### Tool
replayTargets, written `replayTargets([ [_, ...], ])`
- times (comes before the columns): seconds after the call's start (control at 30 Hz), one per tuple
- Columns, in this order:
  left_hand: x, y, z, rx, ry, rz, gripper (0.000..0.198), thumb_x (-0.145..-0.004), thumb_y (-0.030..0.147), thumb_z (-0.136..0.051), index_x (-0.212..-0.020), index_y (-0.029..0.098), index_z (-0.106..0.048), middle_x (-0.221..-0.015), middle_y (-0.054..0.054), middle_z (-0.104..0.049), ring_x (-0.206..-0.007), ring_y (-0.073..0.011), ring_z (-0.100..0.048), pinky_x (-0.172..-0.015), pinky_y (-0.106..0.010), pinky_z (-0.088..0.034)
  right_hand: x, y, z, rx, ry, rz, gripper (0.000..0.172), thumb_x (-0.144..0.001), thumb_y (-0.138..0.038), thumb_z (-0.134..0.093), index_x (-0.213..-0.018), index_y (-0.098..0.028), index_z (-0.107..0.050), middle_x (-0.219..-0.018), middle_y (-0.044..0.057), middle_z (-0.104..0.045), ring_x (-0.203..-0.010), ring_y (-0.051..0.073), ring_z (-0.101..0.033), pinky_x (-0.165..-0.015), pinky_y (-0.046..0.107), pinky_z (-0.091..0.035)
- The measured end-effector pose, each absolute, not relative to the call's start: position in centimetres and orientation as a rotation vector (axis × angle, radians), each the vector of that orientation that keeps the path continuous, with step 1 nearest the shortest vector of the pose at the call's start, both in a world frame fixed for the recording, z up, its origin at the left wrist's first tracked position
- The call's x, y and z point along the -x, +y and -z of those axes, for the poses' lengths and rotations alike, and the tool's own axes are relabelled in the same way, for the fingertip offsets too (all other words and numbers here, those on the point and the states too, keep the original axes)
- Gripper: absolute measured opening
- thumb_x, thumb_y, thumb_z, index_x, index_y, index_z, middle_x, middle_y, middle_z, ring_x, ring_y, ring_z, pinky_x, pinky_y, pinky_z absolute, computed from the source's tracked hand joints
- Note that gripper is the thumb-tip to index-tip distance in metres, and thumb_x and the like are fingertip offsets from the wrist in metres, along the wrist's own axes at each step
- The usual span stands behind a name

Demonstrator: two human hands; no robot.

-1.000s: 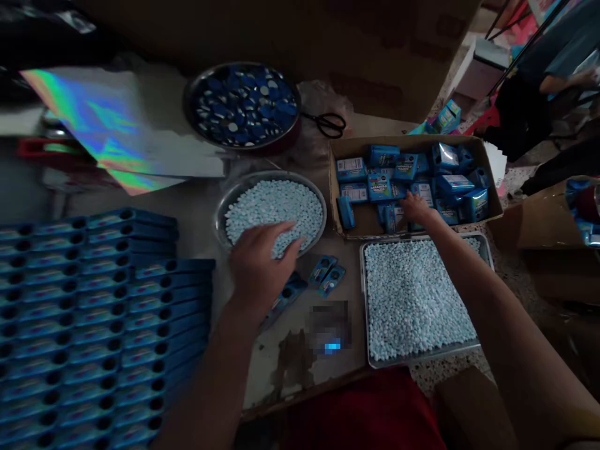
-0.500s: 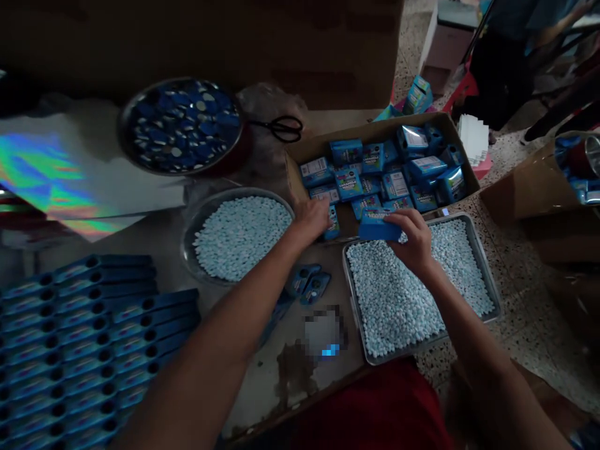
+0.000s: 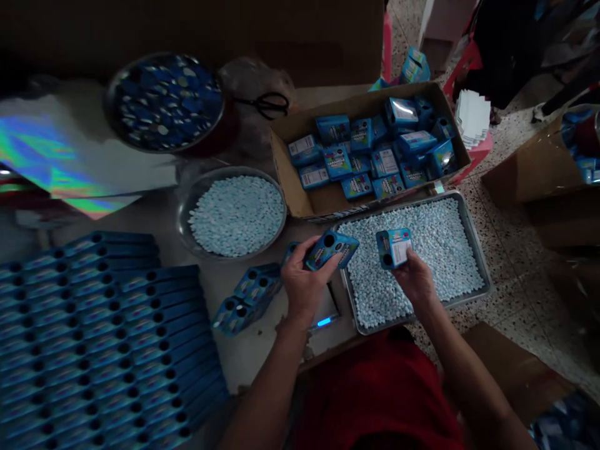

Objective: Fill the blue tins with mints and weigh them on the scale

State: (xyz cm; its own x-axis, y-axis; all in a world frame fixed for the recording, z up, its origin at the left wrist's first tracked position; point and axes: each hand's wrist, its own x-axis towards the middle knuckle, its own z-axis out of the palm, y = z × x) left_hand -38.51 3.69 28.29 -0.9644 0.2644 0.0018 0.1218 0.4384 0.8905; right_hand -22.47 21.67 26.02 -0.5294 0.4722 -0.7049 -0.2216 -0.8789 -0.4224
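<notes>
Toward half past nine lies a rainbow-sheened sheet [image 3: 49, 165], near eleven some crumpled clear plastic [image 3: 255, 72] beside black-handled scissors [image 3: 257, 101], and at two white cards [image 3: 470, 119] fan out on a pink surface [image 3: 479, 155], a dark-clothed person [image 3: 499, 56] beyond.

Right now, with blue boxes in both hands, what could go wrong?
The right hand holds a small blue box over the tray of pale pellets; if it slipped, it might scatter some. The left hand is near the blue boxes on the table, so a bump could perhaps knock one over.
</notes>
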Motion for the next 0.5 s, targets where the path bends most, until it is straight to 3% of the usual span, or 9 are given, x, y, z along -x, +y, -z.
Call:
replayTargets([
  [0.17, 34.4, 5.5, -25.9, 0.110, 2.236, -1.743, 0.058, -0.067, 0.043, -0.096, -0.118, 0.019, -0.080, -0.102, -0.003, -0.081, -0.089, -0.0215, -0.076, -0.084, -0.032, -0.062, 21.4, 19.5, -25.0, 1.307, 0.050, -2.591, 0.017, -0.092, -0.015, -0.075, -0.106, -0.021, -0.069, -0.085, -0.001, -0.083, -0.067, 0.012, -0.075, -0.059, 0.019, -0.063],
  [0.3, 33.9, 5.9, -25.3, -0.108, 2.182, -1.721, 0.055, -0.070, 0.042, -0.096, -0.119, 0.020, -0.082, -0.112, -0.006, -0.082, -0.102, -0.0260, -0.078, -0.096, -0.038, -0.063, 19.7, 18.9, -24.4, 1.428, 0.066, -2.693, 0.005, -0.095, -0.020, -0.072, -0.094, -0.020, -0.067, -0.074, -0.001, -0.079, -0.054, 0.012, -0.070, -0.049, 0.019, -0.059],
  [0.43, 35.1, 5.2, -25.2, -0.440, 1.983, -1.590, 0.053, -0.071, 0.042, -0.097, -0.116, 0.019, -0.082, -0.114, -0.009, -0.082, -0.105, -0.0279, -0.079, -0.098, -0.040, -0.064, 18.4, 20.0, -23.2, 1.482, -0.036, -2.922, 0.011, -0.097, -0.028, -0.070, -0.091, -0.019, -0.067, -0.076, 0.001, -0.079, -0.054, 0.013, -0.070, -0.049, 0.019, -0.059],
  [0.5, 35.7, 5.1, -25.0, -0.545, 1.842, -1.517, 0.060, -0.070, 0.045, -0.098, -0.121, 0.019, -0.077, -0.116, -0.010, -0.081, -0.105, -0.0274, -0.079, -0.095, -0.038, -0.064, 17.8, 20.6, -22.1, 1.452, -0.017, -3.132, 0.019, -0.099, -0.032, -0.068, -0.087, -0.019, -0.064, -0.065, 0.000, -0.074, -0.045, 0.011, -0.061, -0.040, 0.017, -0.052],
])
